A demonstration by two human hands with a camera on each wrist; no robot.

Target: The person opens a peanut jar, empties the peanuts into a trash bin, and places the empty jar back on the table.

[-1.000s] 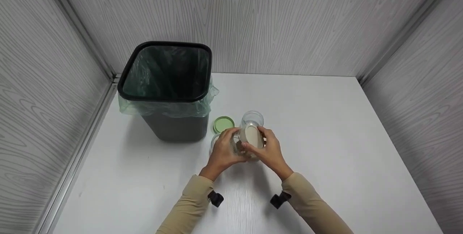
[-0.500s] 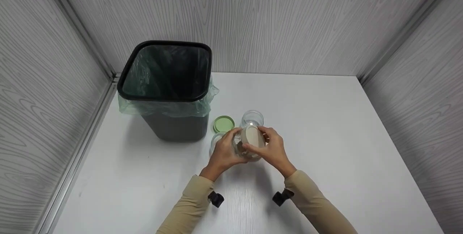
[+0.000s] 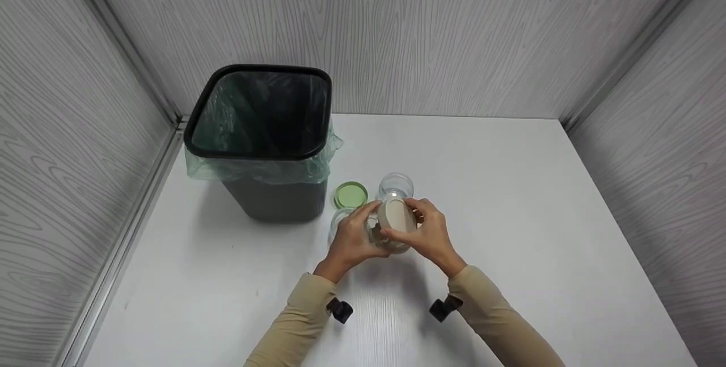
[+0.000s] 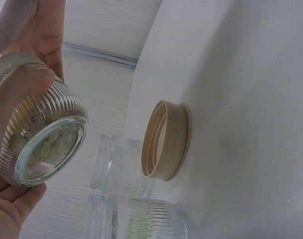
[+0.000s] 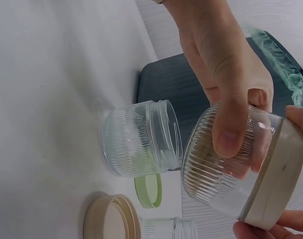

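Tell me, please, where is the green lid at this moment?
In the head view the green lid lies flat on the white table, just right of the bin and left of an open empty jar, beyond both hands.

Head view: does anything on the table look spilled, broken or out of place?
Nothing stands out. The ribbed glass jar with its beige lid is held tilted between both hands, above the table. Two open jars, a green lid and the lined bin show no spill or damage.
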